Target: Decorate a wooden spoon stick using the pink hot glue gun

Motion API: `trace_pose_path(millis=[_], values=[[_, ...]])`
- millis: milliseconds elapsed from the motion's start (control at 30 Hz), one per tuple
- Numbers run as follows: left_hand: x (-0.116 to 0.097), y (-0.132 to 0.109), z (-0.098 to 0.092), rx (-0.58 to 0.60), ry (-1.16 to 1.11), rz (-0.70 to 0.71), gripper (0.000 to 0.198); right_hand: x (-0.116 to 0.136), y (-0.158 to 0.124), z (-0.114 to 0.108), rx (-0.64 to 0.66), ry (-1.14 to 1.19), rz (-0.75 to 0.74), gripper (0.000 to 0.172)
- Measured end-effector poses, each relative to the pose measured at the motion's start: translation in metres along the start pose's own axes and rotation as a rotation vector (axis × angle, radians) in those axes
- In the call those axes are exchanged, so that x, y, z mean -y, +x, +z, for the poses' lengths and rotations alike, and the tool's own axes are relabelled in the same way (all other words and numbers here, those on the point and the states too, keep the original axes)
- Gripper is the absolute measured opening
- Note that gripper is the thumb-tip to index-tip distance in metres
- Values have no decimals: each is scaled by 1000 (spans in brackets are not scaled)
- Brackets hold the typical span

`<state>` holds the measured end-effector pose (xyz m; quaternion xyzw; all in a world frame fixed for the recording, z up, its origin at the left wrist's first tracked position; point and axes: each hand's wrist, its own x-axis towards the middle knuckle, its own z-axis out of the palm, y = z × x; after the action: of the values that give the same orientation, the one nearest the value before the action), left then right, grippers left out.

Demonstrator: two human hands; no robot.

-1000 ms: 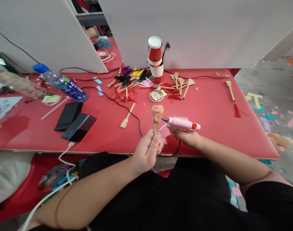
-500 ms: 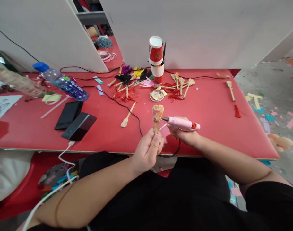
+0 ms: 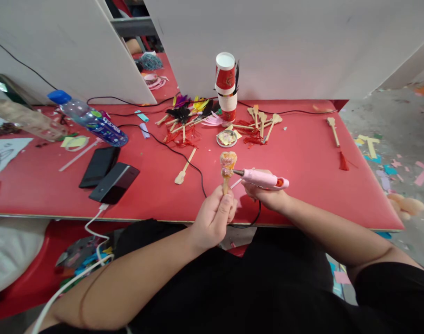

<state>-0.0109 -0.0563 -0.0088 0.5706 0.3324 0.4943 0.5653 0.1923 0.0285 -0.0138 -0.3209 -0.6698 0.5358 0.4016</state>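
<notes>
My left hand (image 3: pixel 215 213) pinches the lower end of a wooden stick (image 3: pixel 228 162) whose wide head is coated with pinkish and orange lumpy stuff. It is held upright above the front of the red table. Closed around a pink hot glue gun (image 3: pixel 262 178) is my right hand (image 3: pixel 267 197). The gun's metal nozzle points left and meets, or nearly meets, the coated head at its lower right edge. Behind the stick lies a small round dish (image 3: pixel 227 138) with pale yellowish bits in it. A plain wooden stick (image 3: pixel 185 167) rests to the left.
Stacked paper cups (image 3: pixel 225 83) stand at the back. Around them lie feathered sticks (image 3: pixel 182 116) and sticks with red tassels (image 3: pixel 262 125); one tasselled stick (image 3: pixel 333 132) lies far right. At left are a bottle (image 3: pixel 89 118) and two dark devices (image 3: pixel 114 183). A black cord (image 3: pixel 173 150) crosses the table (image 3: pixel 302 157).
Almost nothing differs. The glue gun has shifted very slightly to the left, with its nozzle still at the coated head; the left hand holds its place.
</notes>
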Motion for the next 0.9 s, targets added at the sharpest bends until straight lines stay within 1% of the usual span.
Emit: trace_pose_path(millis=[100,200,333,400,533,700,800,900], values=[[-1,0,0,0,-1,3,34,2,0,1,-5,-10,-12,47],[-1,0,-1,0,4,6,34,5,1,0,-11,-17,-24,41],[0,4,-3,9,-14,23,34,11,2,-5,-16,-65,-147,33],[-1,8,-1,27,-102,32,36,13,2,-7,-73,-143,-176,35],[-7,15,4,52,-284,-25,40,13,0,-11,-169,-275,-148,38],[-15,18,3,41,-328,-35,42,14,-1,-16,-268,-338,-189,46],[-14,19,2,40,-302,-28,43,14,-1,-17,-244,-337,-186,43],[-8,16,0,39,-254,-18,42,15,-1,-16,-213,-332,-178,40]])
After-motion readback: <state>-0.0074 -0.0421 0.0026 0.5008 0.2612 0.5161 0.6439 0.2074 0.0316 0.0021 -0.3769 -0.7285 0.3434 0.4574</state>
